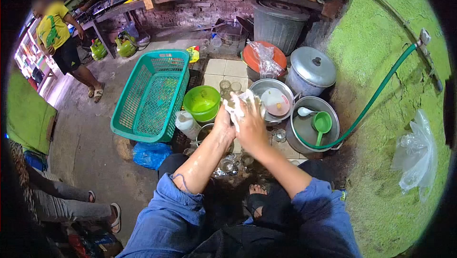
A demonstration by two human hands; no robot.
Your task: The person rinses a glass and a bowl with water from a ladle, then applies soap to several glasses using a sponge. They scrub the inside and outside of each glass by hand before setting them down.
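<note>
My left hand (pixel 224 122) and my right hand (pixel 250 127) meet in front of me, both coated in white suds. Their fingers curl together around something that the foam and hands hide. Just beyond them, drinking glasses (pixel 224 86) stand on the tiles. A bright green bowl (pixel 203 114) sits left of my hands, beside a whitish plastic bottle (pixel 187 125). To the right is a metal basin (pixel 255 87) with cloudy liquid. Below my wrists, more wet glasses (pixel 227 165) are grouped near my feet, and one glass (pixel 280 136) lies by the large pot.
A teal basket (pixel 121 115) occupies the left. At right, a large pot (pixel 304 149) holds water, a green dipper (pixel 322 123) and a hose (pixel 381 94) end. A lidded pot (pixel 312 65) and grey bin (pixel 278 27) stand behind. One person (pixel 59 32) stands far left; another's legs (pixel 71 208) show nearer.
</note>
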